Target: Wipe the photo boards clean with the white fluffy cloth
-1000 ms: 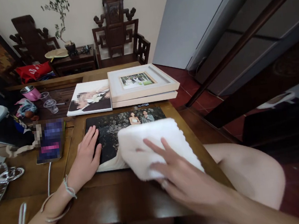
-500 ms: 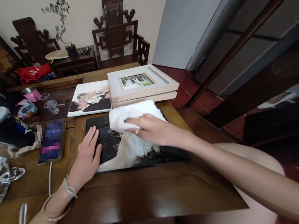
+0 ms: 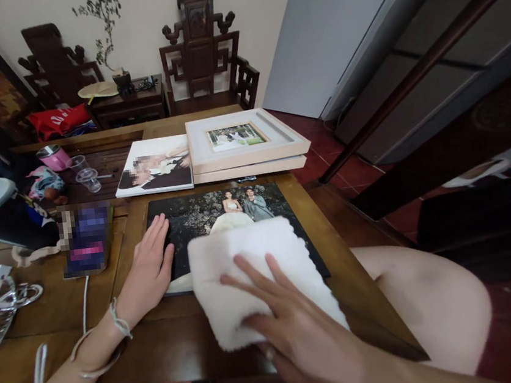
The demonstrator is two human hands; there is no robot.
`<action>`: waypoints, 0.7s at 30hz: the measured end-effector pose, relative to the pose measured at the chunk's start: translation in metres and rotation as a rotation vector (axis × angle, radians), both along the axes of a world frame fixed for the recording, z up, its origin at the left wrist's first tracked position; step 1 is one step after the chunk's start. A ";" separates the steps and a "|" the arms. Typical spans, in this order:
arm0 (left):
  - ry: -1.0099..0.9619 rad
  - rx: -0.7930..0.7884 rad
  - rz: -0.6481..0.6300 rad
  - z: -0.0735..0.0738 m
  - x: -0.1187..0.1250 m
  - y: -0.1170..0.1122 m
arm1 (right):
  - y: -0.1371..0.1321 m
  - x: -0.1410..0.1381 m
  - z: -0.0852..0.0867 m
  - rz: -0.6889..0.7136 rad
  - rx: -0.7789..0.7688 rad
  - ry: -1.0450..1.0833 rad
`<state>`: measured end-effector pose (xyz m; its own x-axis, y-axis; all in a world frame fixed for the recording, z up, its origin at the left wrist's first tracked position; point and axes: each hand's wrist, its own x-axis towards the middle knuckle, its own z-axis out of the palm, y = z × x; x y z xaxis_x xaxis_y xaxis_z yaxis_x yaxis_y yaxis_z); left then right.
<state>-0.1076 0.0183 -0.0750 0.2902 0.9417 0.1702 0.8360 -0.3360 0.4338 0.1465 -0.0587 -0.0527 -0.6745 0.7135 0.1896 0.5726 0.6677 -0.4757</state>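
A dark photo album or panel (image 3: 179, 215), printed with two people in wedding clothes, lies flat near the table's front edge. My left hand (image 3: 150, 262) rests flat on its left side, fingers stretched out and holding nothing. Over the near part of the picture is a white cloth (image 3: 225, 250) with a scalloped edge, spread out wide. My right hand (image 3: 292, 316) holds this cloth, several fingers fanned across its top and a ringed finger curled by its near edge. The cloth hides the lower right of the picture.
Behind the album stand a white photo panel (image 3: 155, 181) and stacked pale frames (image 3: 253, 167). To the left on the wooden table (image 3: 183, 329) are a phone (image 3: 88, 241), a clear hair claw (image 3: 2, 315), a pink cup (image 3: 54, 157) and plastic cups (image 3: 88, 177).
My right hand has drawn the cloth toward me, from the picture's upper part to its near edge. Bunched before, the cloth is spread out now. My left hand stays in place.
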 end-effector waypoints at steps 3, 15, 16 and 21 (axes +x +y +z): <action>0.012 -0.013 0.003 0.001 0.000 0.000 | -0.007 0.001 0.011 0.038 -0.079 -0.015; -0.004 -0.010 -0.008 0.002 0.001 0.000 | 0.139 -0.036 0.042 -0.102 -0.133 -0.111; -0.004 -0.013 -0.005 0.002 0.001 0.000 | 0.142 -0.039 0.040 -0.123 -0.118 -0.113; -0.005 -0.013 -0.018 0.002 0.000 -0.001 | 0.100 -0.042 0.021 -0.078 -0.028 -0.127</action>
